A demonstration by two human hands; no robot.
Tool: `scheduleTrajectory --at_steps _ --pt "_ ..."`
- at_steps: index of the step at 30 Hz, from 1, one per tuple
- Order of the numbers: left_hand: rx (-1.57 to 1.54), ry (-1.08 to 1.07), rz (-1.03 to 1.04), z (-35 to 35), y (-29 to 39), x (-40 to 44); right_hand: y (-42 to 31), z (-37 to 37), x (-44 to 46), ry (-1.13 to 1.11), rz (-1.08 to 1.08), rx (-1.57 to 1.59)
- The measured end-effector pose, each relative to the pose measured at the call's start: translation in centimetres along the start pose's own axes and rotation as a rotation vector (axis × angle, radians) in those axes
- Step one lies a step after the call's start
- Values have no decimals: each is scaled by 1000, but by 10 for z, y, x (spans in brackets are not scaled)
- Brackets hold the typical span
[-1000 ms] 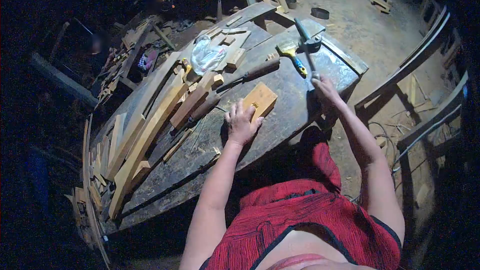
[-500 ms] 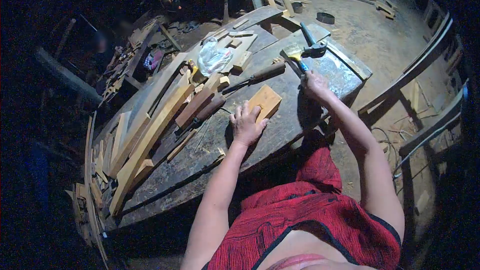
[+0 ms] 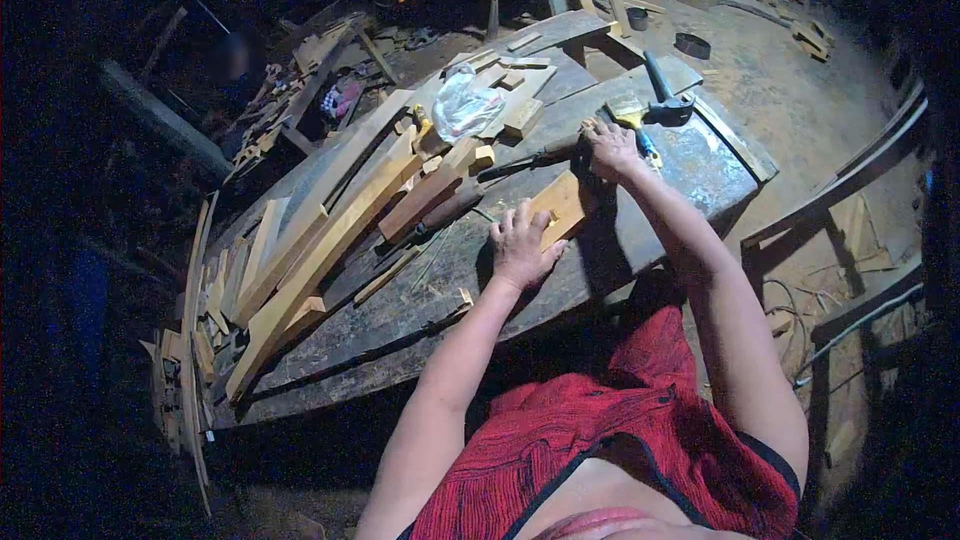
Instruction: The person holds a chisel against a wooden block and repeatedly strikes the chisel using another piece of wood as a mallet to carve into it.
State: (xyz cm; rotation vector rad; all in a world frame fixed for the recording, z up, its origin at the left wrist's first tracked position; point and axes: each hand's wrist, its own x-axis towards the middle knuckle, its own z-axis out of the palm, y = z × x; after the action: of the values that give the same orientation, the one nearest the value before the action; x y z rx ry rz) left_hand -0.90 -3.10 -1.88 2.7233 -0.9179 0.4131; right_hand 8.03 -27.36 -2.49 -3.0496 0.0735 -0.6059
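My left hand (image 3: 522, 248) presses on the left end of a pale wooden block (image 3: 562, 202) lying on the workbench, its fingers over the near part and side. A small yellowish spot shows on the block beside my fingers. Above and right of the block, my right hand (image 3: 613, 152) is low over the bench with curled fingers, at the handle end of a long dark tool (image 3: 540, 156). What it grips is hidden. A brush with a blue and yellow handle (image 3: 648, 147) lies just right of it, beside a hammer (image 3: 668, 105).
The workbench (image 3: 480, 270) bears long wooden strips (image 3: 330, 265) on the left, a plastic bag (image 3: 466, 105) and small offcuts. Curved boards (image 3: 850, 175) stand at the right. A dark round ring (image 3: 692, 45) lies on the floor. Scrap wood is heaped at the back left.
My right hand has moved left from beside the brush to the dark tool's handle end. The thin tool seen in it earlier is no longer distinct. My left hand stays on the block; the view has shifted.
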Motion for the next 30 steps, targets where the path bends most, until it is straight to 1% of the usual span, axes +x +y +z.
scheduleTrajectory --at_steps 1,3,5,7,9,11,12,13,15,16,19,20,21,23,25,26,30 --pt "-5 -12 -6 -1 0 0 -2 -6 3 3 -5 5" --pt "-3 20 -4 2 -1 0 -5 -16 10 -102 47 -20" --pt "-6 50 0 5 -2 -1 -8 -21 8 -105 51 -52" --pt "42 4 -3 3 -1 0 -4 -10 7 -20 39 -36" --pt "38 17 -3 4 0 0 -2 -6 2 -55 48 6" --pt "38 27 -8 4 -1 -1 -1 -9 -7 -50 0 43" --pt "29 28 -10 4 0 0 -2 -4 -6 43 -13 32" --pt "20 30 -11 3 0 0 -2 0 -7 42 -18 36" --pt "19 36 -14 3 0 0 -1 0 -10 -8 7 32" --pt "16 44 -11 3 0 0 0 -5 -8 -73 5 69" --pt "12 45 -25 3 0 -1 -5 -15 -15 -104 17 70" --pt "3 71 -21 6 -1 -1 -1 -6 -19 -56 -22 38" --pt "6 70 -48 8 -1 -2 -3 -10 -21 -119 -36 5" --pt "-7 105 -14 9 -3 -2 5 -3 -28 -60 -90 70" --pt "-8 93 -52 6 -2 -3 0 -23 -45 -19 -120 60" --pt "-18 99 -39 5 -2 -3 4 -17 -49 -14 -147 44" --pt "-42 111 -45 10 -4 -3 5 -15 -68 14 -145 86"
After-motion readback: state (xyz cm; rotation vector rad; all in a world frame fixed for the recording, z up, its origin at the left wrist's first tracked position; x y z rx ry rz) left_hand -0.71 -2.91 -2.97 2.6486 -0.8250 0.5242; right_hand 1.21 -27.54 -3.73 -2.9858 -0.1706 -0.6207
